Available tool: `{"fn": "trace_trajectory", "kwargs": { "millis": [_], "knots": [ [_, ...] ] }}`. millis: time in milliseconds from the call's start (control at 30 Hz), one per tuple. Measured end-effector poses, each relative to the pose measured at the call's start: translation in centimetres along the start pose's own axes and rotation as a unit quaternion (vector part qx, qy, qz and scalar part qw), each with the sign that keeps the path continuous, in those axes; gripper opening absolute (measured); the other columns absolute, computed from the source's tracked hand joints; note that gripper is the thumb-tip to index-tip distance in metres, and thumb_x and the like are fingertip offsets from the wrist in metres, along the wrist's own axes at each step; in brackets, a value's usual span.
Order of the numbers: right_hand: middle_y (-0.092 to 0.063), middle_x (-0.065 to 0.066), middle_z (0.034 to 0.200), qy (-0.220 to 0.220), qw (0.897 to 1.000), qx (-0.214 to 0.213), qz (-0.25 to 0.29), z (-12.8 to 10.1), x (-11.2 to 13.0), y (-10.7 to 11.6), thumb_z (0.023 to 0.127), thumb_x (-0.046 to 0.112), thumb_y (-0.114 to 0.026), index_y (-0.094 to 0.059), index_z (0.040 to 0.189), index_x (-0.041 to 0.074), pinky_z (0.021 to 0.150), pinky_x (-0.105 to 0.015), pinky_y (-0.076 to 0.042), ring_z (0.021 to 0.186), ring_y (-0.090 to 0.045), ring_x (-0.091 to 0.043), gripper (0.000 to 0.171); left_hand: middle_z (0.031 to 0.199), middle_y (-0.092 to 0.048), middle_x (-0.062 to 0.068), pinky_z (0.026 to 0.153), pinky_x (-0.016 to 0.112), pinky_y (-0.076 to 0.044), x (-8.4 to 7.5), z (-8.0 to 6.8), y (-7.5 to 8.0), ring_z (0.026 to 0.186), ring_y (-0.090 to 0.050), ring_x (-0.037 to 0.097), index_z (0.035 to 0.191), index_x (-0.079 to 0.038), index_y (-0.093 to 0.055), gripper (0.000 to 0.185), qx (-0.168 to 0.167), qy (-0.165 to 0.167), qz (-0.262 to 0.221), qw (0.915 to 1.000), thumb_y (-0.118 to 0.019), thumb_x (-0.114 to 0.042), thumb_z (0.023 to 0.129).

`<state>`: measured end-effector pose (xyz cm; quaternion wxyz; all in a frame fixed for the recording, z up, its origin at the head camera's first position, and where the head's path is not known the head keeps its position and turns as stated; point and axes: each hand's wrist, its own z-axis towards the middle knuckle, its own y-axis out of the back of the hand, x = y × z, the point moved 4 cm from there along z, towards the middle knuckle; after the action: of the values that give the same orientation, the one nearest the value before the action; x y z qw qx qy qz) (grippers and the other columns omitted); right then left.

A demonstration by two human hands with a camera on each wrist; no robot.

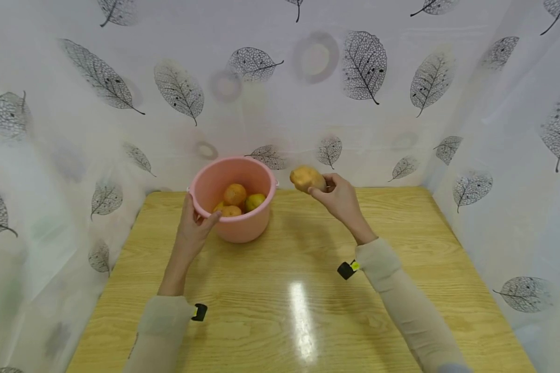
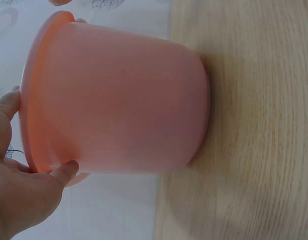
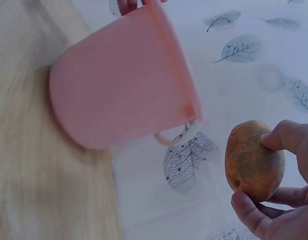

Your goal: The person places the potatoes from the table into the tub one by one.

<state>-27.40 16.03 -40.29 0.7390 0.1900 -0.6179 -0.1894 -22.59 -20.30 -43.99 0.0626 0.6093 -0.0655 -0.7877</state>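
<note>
1. Nearest me: both my forearms in beige sleeves over the wooden table point(image 1: 308, 311), a small black tag clipped at each cuff.
2. My left hand point(image 1: 193, 228) grips the near-left rim of the pink bucket point(image 1: 242, 228). Thumb hooked on the rim, fingers round the outside wall. Left wrist view shows thumb point(image 2: 63, 172) and a fingertip pressed against the rim band, bucket base flat on the table.
3. My right hand point(image 1: 340, 199) is raised off the table, pinching a potato point(image 1: 307, 178) at the fingertips. Right wrist view: thumb on one side, fingers curled under the other, grip narrow, potato point(image 3: 254, 160) mostly bare.
4. Key relation: potato sits just right of the bucket's rim and about level with it, not over the opening. Bucket lies to the left of my right hand. Right hand is the nearer one to the opening's right edge; left hand is on the opposite side.
5. Potato's long axis runs roughly left-right in the head view, blunt end pointing toward the bucket.
6. Inside the bucket: a few round orange and yellow-green fruits point(image 1: 235, 199), piled at the bottom. A small handle loop shows on the bucket's right side.
7. Farthest: white curtain point(image 1: 308, 103) with grey leaf print behind and along both sides of the table.
</note>
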Motion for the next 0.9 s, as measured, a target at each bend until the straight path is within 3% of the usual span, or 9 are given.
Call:
{"fn": "trace_trajectory", "kwargs": {
  "millis": [567, 900],
  "knots": [
    [-0.070, -0.012, 0.115, 0.043, 0.999, 0.028, -0.006, 1.6, 5.6, -1.2, 0.091, 0.035, -0.079, -0.066, 0.129, 0.002, 0.081, -0.040, -0.060, 0.100, -0.067, -0.026, 0.052, 0.168, -0.013, 0.021, 0.120, 0.062, -0.027, -0.3, -0.1, 0.0, 0.151, -0.023, 0.045, 0.167, -0.012, -0.002, 0.096, -0.001, -0.001, 0.001, 1.0000, -0.068, -0.005, 0.099],
    [-0.069, -0.011, 0.115, 0.041, 0.998, 0.040, -0.005, 2.3, 7.6, -3.0, 0.091, 0.035, -0.080, -0.065, 0.131, 0.002, 0.079, -0.037, -0.059, 0.099, -0.067, -0.024, 0.054, 0.169, -0.013, 0.019, 0.120, 0.062, -0.027, -0.3, -0.2, 0.0, 0.152, -0.024, 0.042, 0.167, -0.013, -0.001, 0.096, 0.003, 0.002, 0.005, 1.0000, -0.068, -0.006, 0.099]
  ]
}}
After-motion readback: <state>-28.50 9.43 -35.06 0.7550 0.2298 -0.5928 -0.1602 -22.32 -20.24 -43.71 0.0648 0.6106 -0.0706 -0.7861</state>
